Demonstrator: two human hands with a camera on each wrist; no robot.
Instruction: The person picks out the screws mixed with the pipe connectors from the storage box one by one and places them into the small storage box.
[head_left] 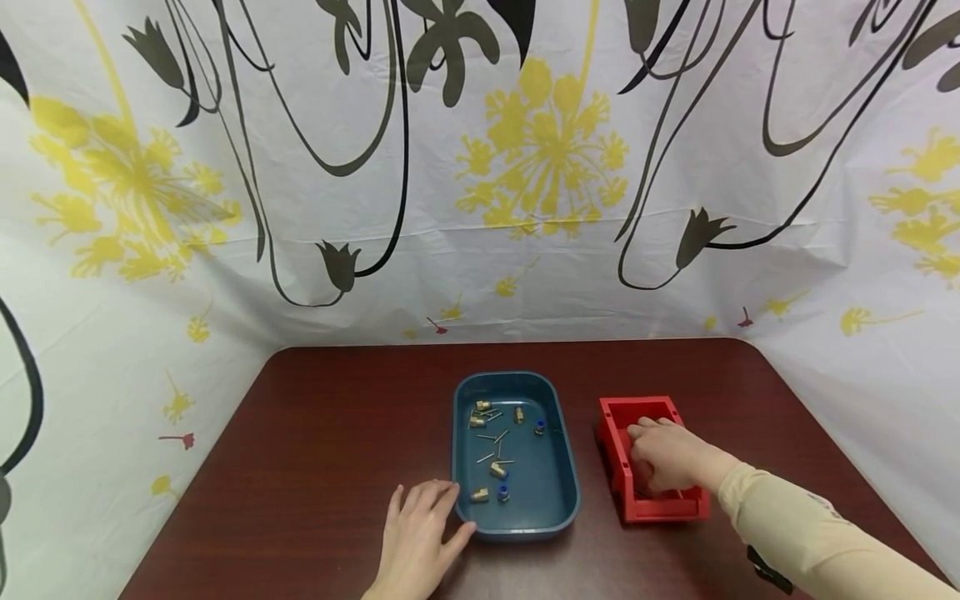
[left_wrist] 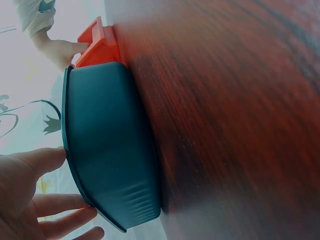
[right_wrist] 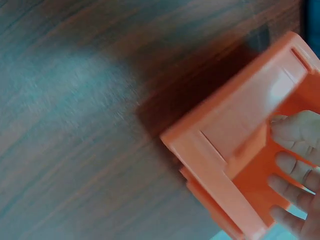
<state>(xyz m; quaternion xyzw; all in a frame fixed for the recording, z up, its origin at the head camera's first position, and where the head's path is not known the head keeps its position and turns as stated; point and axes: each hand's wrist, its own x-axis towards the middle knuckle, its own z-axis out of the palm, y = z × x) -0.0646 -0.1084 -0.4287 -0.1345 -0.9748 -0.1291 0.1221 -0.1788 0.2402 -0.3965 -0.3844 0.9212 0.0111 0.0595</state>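
My left hand [head_left: 418, 532] touches the near left rim of a blue tray [head_left: 543, 492] with extended, spread fingers; the left wrist view shows its fingertips at the rim of the tray [left_wrist: 107, 140]. Inside the tray lie several brass fittings [head_left: 480, 495], thin nail-like pins [head_left: 486, 457] and two blue-topped fittings [head_left: 504, 493]. My right hand [head_left: 671, 454] reaches down into a red bin [head_left: 663, 510]. In the right wrist view, the hand's thumb lies close to the index finger and the other fingers are apart; I cannot tell whether a small piece is between them.
Both containers stand on a dark reddish-brown wooden table [head_left: 360, 417], the bin right of the tray with a gap between them. A white cloth [head_left: 420, 192] with yellow and grey flower prints hangs behind the table and along its sides.
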